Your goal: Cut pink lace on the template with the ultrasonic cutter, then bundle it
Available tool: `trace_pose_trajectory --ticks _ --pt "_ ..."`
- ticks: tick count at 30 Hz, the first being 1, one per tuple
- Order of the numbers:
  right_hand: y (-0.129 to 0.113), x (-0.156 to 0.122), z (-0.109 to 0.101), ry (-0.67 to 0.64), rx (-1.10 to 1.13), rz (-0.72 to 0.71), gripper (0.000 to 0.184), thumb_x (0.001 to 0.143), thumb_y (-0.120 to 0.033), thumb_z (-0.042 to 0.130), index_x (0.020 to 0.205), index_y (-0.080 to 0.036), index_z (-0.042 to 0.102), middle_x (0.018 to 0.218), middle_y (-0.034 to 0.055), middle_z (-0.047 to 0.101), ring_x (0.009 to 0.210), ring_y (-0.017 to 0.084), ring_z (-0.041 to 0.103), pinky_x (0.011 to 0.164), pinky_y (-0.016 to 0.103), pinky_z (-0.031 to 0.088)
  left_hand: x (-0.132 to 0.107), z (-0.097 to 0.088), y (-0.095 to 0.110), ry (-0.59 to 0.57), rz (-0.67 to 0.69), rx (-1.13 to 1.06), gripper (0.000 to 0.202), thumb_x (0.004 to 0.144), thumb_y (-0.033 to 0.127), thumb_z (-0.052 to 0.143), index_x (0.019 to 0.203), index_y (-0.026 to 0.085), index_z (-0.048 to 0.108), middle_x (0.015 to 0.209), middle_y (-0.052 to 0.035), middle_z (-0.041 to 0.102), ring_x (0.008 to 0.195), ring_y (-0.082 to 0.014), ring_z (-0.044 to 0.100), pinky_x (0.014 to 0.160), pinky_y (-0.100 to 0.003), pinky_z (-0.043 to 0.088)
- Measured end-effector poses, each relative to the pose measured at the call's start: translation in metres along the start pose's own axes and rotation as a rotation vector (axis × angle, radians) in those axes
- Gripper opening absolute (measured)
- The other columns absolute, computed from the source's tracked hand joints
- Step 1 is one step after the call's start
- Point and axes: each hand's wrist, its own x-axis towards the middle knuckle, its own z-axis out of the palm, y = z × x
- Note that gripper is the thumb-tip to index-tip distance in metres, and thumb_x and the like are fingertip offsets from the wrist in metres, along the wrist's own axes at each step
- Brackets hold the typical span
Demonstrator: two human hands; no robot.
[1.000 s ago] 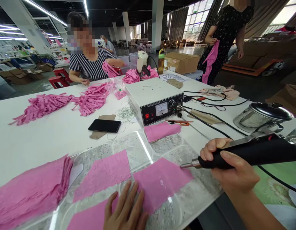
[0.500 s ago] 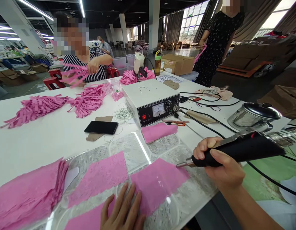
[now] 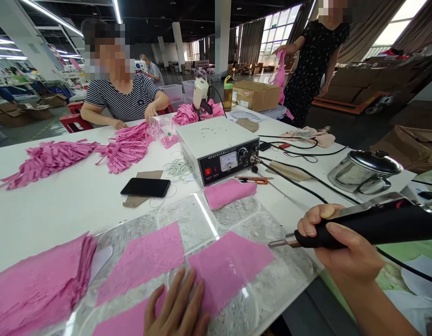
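My left hand [image 3: 179, 305] lies flat with its fingers spread, touching the near left edge of a pink fabric piece [image 3: 226, 266]. My right hand [image 3: 342, 238] is wrapped round a black handheld ultrasonic welding gun [image 3: 373, 221], its thin metal tip pointing left at the fabric's right end. Whether the tip touches anything I cannot tell. Under the fabric is a clear plastic-covered mat [image 3: 188, 210] with a grey stone pattern. Another pink piece [image 3: 146, 261] lies to the left, a third is partly beneath my left hand, and a thick fabric stack [image 3: 41, 280] sits at the far left.
A white control box [image 3: 216, 140] with a dial stands mid-table, cables running right. Around it are a phone [image 3: 145, 187], a folded pink cloth [image 3: 230, 193], orange-handled snips [image 3: 258, 181] and a lidded glass mug [image 3: 366, 170]. Pink strip bundles [image 3: 51, 158] lie beyond; two co-workers are opposite.
My right hand and the gun have drawn back to the right, away from the fabric. My left hand stays put. The seated co-worker's hand has come down; the standing one's has risen with pink material.
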Motion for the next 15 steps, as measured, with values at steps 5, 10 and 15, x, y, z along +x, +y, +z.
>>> trace_pose_trajectory --ticks 5,10,15 --pt "-0.0029 -0.0007 0.0 0.011 0.033 -0.005 0.008 0.074 -0.027 0.065 0.079 -0.021 0.061 0.071 -0.0007 0.05 0.053 0.011 0.05 0.05 0.026 0.046 0.0001 0.0 -0.0006 0.004 0.004 -0.003 0.032 0.092 0.021 0.057 0.123 0.025 0.064 0.125 -0.0043 0.067 0.134 -0.0227 0.046 0.112 -0.034 0.025" --pt "-0.0009 -0.0029 0.0043 -0.008 0.04 -0.007 0.009 0.075 -0.027 0.066 0.08 -0.022 0.061 0.073 -0.0009 0.05 0.053 0.011 0.05 0.049 0.026 0.047 -0.0039 0.0048 0.0054 0.021 -0.069 -0.036 0.034 0.093 0.022 0.056 0.126 0.026 0.062 0.125 -0.005 0.067 0.135 -0.0235 0.045 0.113 -0.037 0.026" --pt "0.0008 -0.0025 0.005 0.012 0.039 0.002 0.01 0.074 -0.027 0.068 0.079 -0.021 0.062 0.072 -0.001 0.05 0.053 0.011 0.049 0.049 0.026 0.047 -0.0056 0.0066 0.0079 0.029 -0.094 -0.057 0.034 0.093 0.021 0.056 0.127 0.027 0.061 0.125 -0.0051 0.067 0.135 -0.0233 0.045 0.114 -0.037 0.025"
